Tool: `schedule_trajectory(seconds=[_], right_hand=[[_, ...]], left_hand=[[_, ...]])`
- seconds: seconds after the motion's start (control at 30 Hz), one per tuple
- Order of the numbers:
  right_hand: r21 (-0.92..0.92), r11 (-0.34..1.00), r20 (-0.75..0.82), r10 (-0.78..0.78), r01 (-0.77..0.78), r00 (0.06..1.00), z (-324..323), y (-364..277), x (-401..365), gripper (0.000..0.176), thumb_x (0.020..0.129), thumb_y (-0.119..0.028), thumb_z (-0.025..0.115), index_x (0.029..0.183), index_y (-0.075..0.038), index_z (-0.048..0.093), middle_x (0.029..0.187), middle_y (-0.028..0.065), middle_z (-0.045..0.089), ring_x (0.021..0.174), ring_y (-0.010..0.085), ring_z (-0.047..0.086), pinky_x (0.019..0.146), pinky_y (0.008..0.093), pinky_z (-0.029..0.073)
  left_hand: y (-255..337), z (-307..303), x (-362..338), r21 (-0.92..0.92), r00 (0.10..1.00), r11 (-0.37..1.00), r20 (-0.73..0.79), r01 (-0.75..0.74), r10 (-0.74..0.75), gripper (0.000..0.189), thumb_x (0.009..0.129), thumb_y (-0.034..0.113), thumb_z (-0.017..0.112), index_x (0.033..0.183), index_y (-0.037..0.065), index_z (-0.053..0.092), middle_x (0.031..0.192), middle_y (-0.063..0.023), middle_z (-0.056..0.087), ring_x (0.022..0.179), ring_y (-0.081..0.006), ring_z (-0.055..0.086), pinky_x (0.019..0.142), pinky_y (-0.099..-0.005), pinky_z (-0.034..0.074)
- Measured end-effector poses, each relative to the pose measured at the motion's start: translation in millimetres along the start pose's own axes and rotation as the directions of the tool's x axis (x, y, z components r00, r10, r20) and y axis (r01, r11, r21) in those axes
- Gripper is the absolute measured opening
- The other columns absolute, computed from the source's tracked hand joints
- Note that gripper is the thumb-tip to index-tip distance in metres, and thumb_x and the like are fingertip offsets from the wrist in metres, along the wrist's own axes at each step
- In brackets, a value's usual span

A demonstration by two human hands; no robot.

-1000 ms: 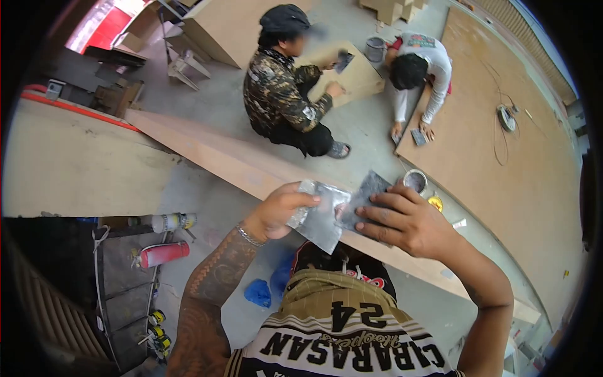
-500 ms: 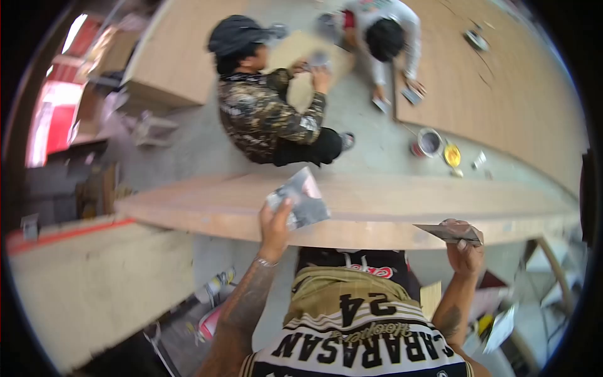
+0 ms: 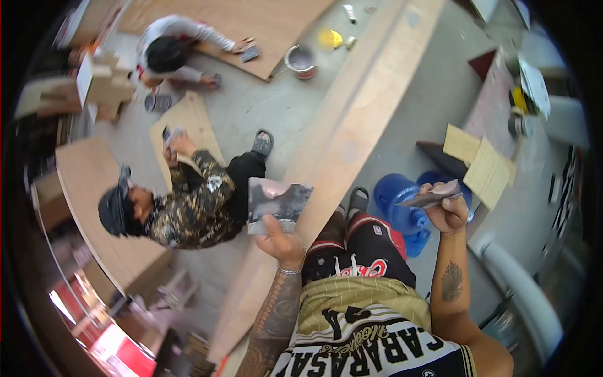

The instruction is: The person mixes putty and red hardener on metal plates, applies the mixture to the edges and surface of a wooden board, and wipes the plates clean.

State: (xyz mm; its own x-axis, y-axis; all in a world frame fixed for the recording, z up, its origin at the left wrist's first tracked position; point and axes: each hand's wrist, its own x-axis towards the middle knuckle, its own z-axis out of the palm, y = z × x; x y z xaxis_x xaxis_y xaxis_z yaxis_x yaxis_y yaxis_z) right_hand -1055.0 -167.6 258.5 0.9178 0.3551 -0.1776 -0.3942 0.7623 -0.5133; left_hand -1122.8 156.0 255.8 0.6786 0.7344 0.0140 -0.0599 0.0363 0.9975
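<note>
My left hand [image 3: 284,246] grips a square flat plate [image 3: 276,210] by its lower edge, thumb on top. Grey and pinkish putty [image 3: 276,190] is smeared over the plate. On the right, my right hand [image 3: 453,215] is closed around a thin, putty-stained scraper [image 3: 430,196], its edge pointing left. Both hands are raised in front of my body and apart from each other. A long pale wooden panel [image 3: 358,119] runs diagonally past the plate, beyond my left hand.
A person in camouflage [image 3: 188,210] crouches left of the panel. Another person [image 3: 173,53] leans over a wooden sheet [image 3: 276,38]. A putty can [image 3: 301,63] stands on the floor. Blue water jugs [image 3: 396,198] lie below my right hand, with cardboard pieces [image 3: 487,169] beyond.
My view has turned to the right, so the panel now slants instead of running across. The jugs have come into sight. Both hands still hold the plate and scraper.
</note>
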Motion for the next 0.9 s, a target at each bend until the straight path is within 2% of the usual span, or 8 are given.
schedule_trajectory(seconds=[0.2, 0.27, 0.33, 0.37, 0.4, 0.47, 0.8, 0.9], right_hand=[[0.06, 0.996, -0.227, 0.078, -0.066, 0.971, -93.4, 33.8, -7.6, 0.042, 0.077, -0.007, 0.062, 0.117, 0.005, 0.058, 0.112, 0.0232, 0.064, 0.108, 0.0352, 0.061, 0.102, 0.0452, 0.042], [0.212, 0.976, -0.2, 0.089, -0.046, 0.976, -141.0, 62.0, -6.6, 0.048, 0.08, 0.001, 0.057, 0.127, 0.012, 0.051, 0.12, 0.0229, 0.062, 0.115, 0.0328, 0.059, 0.104, 0.0447, 0.04], [0.167, 0.985, -0.239, 0.085, -0.045, 0.967, -169.2, 89.1, 7.4, 0.046, 0.082, 0.004, 0.056, 0.127, 0.012, 0.052, 0.119, 0.0203, 0.063, 0.113, 0.0272, 0.06, 0.101, 0.0381, 0.042], [0.176, 0.979, -0.211, 0.142, -0.106, 0.967, -184.8, 99.2, 9.9, 0.043, 0.083, 0.004, 0.055, 0.126, 0.012, 0.054, 0.114, 0.0165, 0.065, 0.106, 0.0202, 0.061, 0.097, 0.0304, 0.044], [0.221, 0.97, -0.212, 0.146, -0.098, 0.966, -194.1, 109.2, 12.4, 0.043, 0.083, 0.004, 0.055, 0.126, 0.012, 0.054, 0.114, 0.0165, 0.065, 0.106, 0.0202, 0.061, 0.097, 0.0304, 0.044], [-0.001, 0.989, -0.226, 0.142, -0.147, 0.964, -192.0, 125.7, 27.9, 0.041, 0.084, 0.003, 0.054, 0.124, 0.01, 0.057, 0.105, 0.0115, 0.068, 0.096, 0.0138, 0.062, 0.088, 0.0262, 0.046], [-0.101, 0.99, 0.117, -0.088, 0.1, 0.989, -175.0, 167.6, 74.3, 0.044, 0.084, 0.007, 0.045, 0.123, 0.0, 0.063, 0.113, 0.0088, 0.067, 0.095, 0.0129, 0.06, 0.086, 0.027, 0.045], [-0.135, 0.968, 0.147, -0.194, 0.214, 0.97, -161.9, 163.5, 95.8, 0.048, 0.081, 0.011, 0.043, 0.125, 0.0, 0.062, 0.12, 0.0126, 0.064, 0.107, 0.0199, 0.06, 0.092, 0.0304, 0.045]], left_hand=[[-54.0, 0.3, 6.7, 0.324, 0.829, 0.816, -0.138, -0.479, 0.542, 0.035, 0.098, 0.019, 0.053, 0.116, -0.011, 0.055, 0.117, -0.0194, 0.06, 0.104, -0.0253, 0.061, 0.091, -0.0379, 0.05], [-24.1, 31.5, 7.1, -0.024, 0.931, 0.939, -0.144, -0.343, 0.336, 0.038, 0.097, 0.018, 0.055, 0.123, -0.01, 0.052, 0.123, -0.0209, 0.057, 0.108, -0.0281, 0.059, 0.091, -0.0376, 0.051], [-25.4, 36.1, 0.2, 0.374, 0.841, 0.872, -0.315, -0.316, 0.44, 0.04, 0.097, 0.018, 0.055, 0.128, -0.008, 0.05, 0.127, -0.0219, 0.054, 0.113, -0.0295, 0.056, 0.093, -0.0379, 0.051], [-15.7, 21.1, 11.5, 0.155, 0.95, 0.952, -0.126, -0.265, 0.285, 0.043, 0.098, 0.023, 0.052, 0.131, -0.004, 0.049, 0.127, -0.0196, 0.054, 0.115, -0.0277, 0.054, 0.095, -0.0383, 0.049], [-21.8, 12.2, 3.9, 0.58, 0.861, 0.647, 0.228, -0.495, 0.454, 0.049, 0.098, 0.032, 0.049, 0.134, -0.001, 0.047, 0.13, -0.017, 0.053, 0.115, -0.0266, 0.055, 0.098, -0.0392, 0.047], [-13.7, 24.7, 10.1, 0.333, 0.964, 0.92, -0.09, -0.207, 0.249, 0.053, 0.098, 0.04, 0.047, 0.134, 0.001, 0.047, 0.125, -0.0158, 0.057, 0.11, -0.027, 0.058, 0.094, -0.039, 0.049], [-10.5, 7.6, 17.6, 0.088, 0.993, 0.994, 0.104, -0.072, 0.063, 0.033, 0.095, 0.033, 0.051, 0.111, 0.006, 0.061, 0.09, -0.0094, 0.07, 0.084, -0.0213, 0.068, 0.082, -0.0384, 0.054], [-20.5, 13.2, 18.4, 0.131, 0.983, 0.977, -0.046, -0.171, 0.178, 0.036, 0.097, 0.036, 0.048, 0.109, 0.005, 0.062, 0.084, -0.0077, 0.069, 0.077, -0.0185, 0.067, 0.073, -0.0337, 0.055]])
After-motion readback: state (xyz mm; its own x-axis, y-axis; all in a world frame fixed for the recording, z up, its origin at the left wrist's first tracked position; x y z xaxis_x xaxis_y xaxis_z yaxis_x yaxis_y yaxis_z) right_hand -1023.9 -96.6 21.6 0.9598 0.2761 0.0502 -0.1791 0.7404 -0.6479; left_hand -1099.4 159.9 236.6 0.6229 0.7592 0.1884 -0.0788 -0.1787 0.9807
